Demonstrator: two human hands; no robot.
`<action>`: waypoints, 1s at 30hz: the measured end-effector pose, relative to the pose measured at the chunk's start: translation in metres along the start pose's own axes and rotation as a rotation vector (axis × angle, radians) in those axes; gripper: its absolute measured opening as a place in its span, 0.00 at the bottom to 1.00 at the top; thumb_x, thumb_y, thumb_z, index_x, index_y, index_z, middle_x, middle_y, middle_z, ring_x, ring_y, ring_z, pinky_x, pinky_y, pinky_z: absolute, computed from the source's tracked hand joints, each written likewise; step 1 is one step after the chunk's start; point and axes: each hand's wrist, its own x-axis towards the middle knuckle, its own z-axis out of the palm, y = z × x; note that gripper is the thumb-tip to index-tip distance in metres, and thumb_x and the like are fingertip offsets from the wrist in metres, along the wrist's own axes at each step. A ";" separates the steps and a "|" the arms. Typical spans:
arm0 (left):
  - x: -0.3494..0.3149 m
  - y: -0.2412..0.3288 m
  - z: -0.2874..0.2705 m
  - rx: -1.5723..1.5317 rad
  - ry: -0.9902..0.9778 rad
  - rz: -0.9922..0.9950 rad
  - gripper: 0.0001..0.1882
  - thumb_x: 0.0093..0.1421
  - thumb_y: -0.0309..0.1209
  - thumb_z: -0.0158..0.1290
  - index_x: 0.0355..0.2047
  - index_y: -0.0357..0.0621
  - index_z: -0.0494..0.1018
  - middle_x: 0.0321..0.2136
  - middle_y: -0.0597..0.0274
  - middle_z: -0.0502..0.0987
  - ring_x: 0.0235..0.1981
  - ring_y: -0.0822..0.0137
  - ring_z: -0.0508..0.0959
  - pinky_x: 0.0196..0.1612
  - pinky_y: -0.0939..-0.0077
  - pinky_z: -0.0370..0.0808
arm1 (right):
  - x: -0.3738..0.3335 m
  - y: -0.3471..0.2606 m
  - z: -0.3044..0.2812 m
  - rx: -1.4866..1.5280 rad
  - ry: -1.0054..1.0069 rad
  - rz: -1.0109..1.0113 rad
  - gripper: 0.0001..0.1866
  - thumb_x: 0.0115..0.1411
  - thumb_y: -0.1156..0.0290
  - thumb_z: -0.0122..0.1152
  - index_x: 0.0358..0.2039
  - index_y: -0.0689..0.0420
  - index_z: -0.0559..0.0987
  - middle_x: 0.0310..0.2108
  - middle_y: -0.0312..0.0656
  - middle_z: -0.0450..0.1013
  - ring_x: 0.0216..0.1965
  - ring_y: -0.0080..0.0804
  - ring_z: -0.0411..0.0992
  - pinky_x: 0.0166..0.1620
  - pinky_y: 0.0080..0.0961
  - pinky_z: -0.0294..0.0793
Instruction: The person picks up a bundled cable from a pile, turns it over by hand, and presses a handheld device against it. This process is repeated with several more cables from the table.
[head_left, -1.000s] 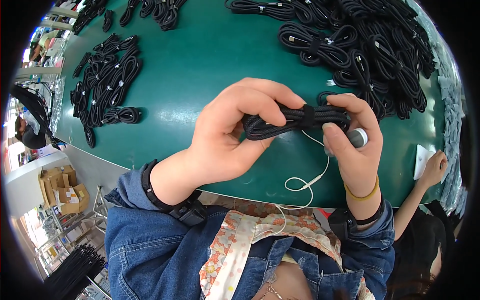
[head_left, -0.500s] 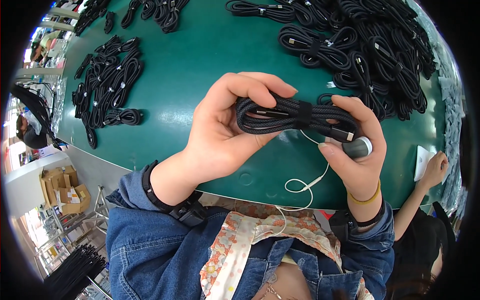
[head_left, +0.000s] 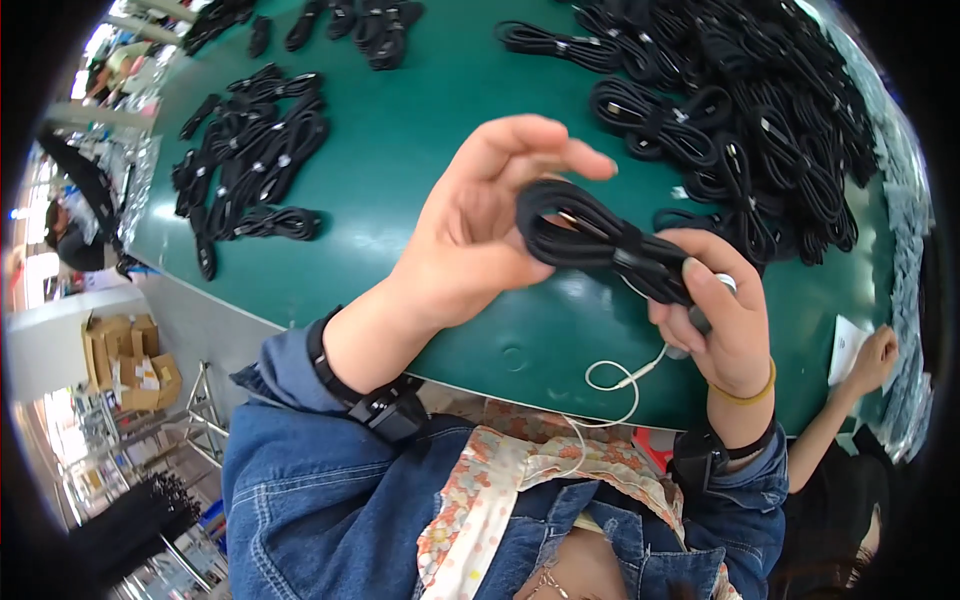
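Observation:
A coiled black braided cable [head_left: 572, 232], strapped at its middle, is tilted over the green table. My right hand [head_left: 722, 315] grips its right end between thumb and fingers. Tucked in that same palm is a small grey device with a white end [head_left: 727, 284], mostly hidden by the fingers. A thin white cord [head_left: 632, 380] hangs below toward my chest. My left hand [head_left: 475, 215] sits at the coil's left end with its fingers spread and lifted off. Its thumb lies close by the loop; whether it touches, I cannot tell.
Many coiled black cables [head_left: 790, 150] are heaped at the far right, beside clear plastic bags [head_left: 905, 240]. A smaller group [head_left: 250, 150] lies on the left of the green table [head_left: 420, 110]. At right, another person's hand [head_left: 878, 355] rests by a white paper [head_left: 846, 345].
My left fingers have let go of the coil and spread apart. The coil has turned, its right end dipping, and my right hand's grip on it has shifted. The view has moved slightly left.

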 end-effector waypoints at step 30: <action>-0.006 0.094 -0.097 2.021 0.393 0.045 0.22 0.37 0.26 0.52 0.38 0.45 0.67 0.28 0.63 0.66 0.30 0.66 0.71 0.36 0.70 0.65 | 0.007 0.015 -0.006 -0.026 0.141 -0.557 0.14 0.49 0.82 0.44 0.39 0.66 0.66 0.25 0.39 0.63 0.16 0.14 0.55 0.20 0.11 0.56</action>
